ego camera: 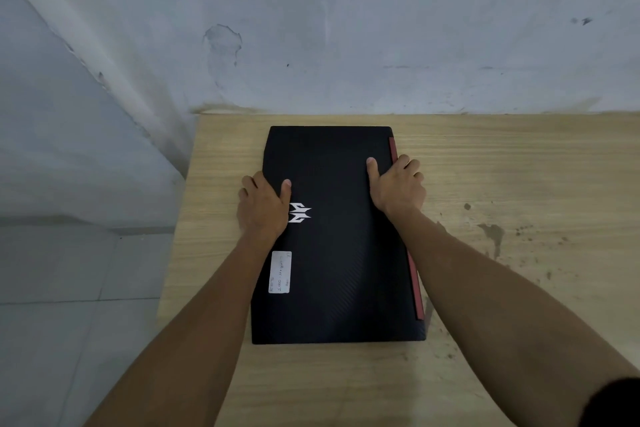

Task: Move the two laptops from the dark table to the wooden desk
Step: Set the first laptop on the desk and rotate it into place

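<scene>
black laptop point(339, 236) lies on wooden desk point(485, 166), gripped between left hand point(263, 208) and right hand point(398, 187).

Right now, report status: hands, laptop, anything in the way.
Left hand and right hand grip the black laptop's long edges. Laptop closed, flat on the wooden desk. Only one laptop in view. Nothing obstructing.

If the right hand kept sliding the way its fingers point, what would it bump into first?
Probably nothing on the way: the right hand points along the wooden desk toward the wall, so the wall comes first, beyond the black laptop.
</scene>
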The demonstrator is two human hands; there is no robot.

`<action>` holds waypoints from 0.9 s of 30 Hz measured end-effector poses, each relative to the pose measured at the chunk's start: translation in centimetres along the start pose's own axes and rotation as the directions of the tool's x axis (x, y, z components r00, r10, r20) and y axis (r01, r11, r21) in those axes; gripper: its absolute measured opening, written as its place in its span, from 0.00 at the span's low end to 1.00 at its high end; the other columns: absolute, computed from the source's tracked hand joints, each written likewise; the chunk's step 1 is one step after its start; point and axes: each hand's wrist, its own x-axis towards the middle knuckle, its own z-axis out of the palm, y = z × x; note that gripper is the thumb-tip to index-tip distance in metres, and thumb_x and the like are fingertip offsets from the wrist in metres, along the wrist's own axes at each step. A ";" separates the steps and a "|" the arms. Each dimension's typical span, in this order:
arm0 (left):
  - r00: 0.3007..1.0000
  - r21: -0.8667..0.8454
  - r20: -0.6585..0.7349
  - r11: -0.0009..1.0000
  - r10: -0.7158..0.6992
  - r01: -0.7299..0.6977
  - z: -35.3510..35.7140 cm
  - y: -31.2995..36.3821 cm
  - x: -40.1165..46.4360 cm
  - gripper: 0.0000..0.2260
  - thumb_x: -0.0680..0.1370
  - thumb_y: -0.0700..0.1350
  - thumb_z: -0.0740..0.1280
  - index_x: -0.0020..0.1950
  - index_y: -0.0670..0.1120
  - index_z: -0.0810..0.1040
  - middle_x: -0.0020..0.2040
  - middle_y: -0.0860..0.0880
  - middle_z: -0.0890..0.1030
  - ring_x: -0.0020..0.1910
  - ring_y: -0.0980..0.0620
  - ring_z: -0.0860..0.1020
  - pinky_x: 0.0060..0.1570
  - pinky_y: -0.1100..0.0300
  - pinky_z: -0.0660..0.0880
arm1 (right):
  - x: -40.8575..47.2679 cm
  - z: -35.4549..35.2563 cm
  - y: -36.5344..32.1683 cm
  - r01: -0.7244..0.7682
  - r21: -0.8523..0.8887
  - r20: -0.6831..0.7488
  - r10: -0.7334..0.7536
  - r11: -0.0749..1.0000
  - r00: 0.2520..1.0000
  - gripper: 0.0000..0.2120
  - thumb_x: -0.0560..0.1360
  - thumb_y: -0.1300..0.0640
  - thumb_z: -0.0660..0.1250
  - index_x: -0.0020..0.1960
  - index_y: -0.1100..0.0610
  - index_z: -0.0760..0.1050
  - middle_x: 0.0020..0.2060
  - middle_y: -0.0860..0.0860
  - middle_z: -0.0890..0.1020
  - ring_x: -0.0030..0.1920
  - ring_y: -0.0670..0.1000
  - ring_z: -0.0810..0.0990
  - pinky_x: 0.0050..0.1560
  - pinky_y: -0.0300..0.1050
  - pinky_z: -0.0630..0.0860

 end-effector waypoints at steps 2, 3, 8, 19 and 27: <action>1.000 0.009 -0.016 1.000 0.005 -0.004 0.1 0.1 0.0 0.26 0.81 0.58 0.57 0.67 0.37 0.67 0.62 0.38 0.70 0.57 0.38 0.72 0.48 0.46 0.71 | 0.0 0.0 0.0 0.004 -0.012 -0.011 -0.004 1.000 1.000 0.37 0.80 0.31 0.49 0.68 0.63 0.66 0.62 0.59 0.72 0.57 0.59 0.75 0.42 0.50 0.69; 1.000 0.010 -0.021 1.000 0.009 -0.008 0.2 0.1 0.0 0.26 0.81 0.58 0.57 0.66 0.37 0.67 0.62 0.37 0.70 0.57 0.37 0.73 0.48 0.46 0.72 | 0.0 0.0 0.0 0.007 -0.019 -0.017 -0.007 1.000 1.000 0.37 0.80 0.31 0.49 0.68 0.63 0.66 0.61 0.59 0.72 0.57 0.59 0.75 0.41 0.50 0.68; 0.999 0.007 -0.035 1.000 0.024 -0.024 0.3 0.1 0.3 0.25 0.82 0.57 0.57 0.65 0.36 0.68 0.61 0.37 0.70 0.56 0.37 0.73 0.48 0.46 0.72 | -0.2 0.1 0.2 0.001 0.009 -0.038 0.000 1.000 0.999 0.38 0.80 0.30 0.49 0.68 0.63 0.66 0.60 0.58 0.73 0.55 0.58 0.76 0.40 0.49 0.68; 0.981 0.042 0.067 0.982 0.180 -0.183 -0.2 1.2 4.2 0.26 0.82 0.58 0.55 0.69 0.39 0.67 0.64 0.39 0.69 0.57 0.39 0.72 0.55 0.46 0.73 | -1.8 0.4 1.5 -0.137 0.052 -0.050 0.140 0.989 0.989 0.39 0.80 0.31 0.49 0.69 0.65 0.64 0.60 0.60 0.74 0.54 0.60 0.79 0.41 0.48 0.69; 0.974 0.011 0.123 0.981 0.192 -0.195 0.1 2.7 5.2 0.27 0.81 0.60 0.54 0.74 0.44 0.63 0.67 0.42 0.67 0.60 0.40 0.71 0.56 0.45 0.73 | -2.4 0.6 2.5 -0.251 0.105 -0.071 0.259 0.962 0.963 0.39 0.79 0.30 0.52 0.69 0.65 0.64 0.61 0.60 0.72 0.57 0.61 0.76 0.45 0.50 0.68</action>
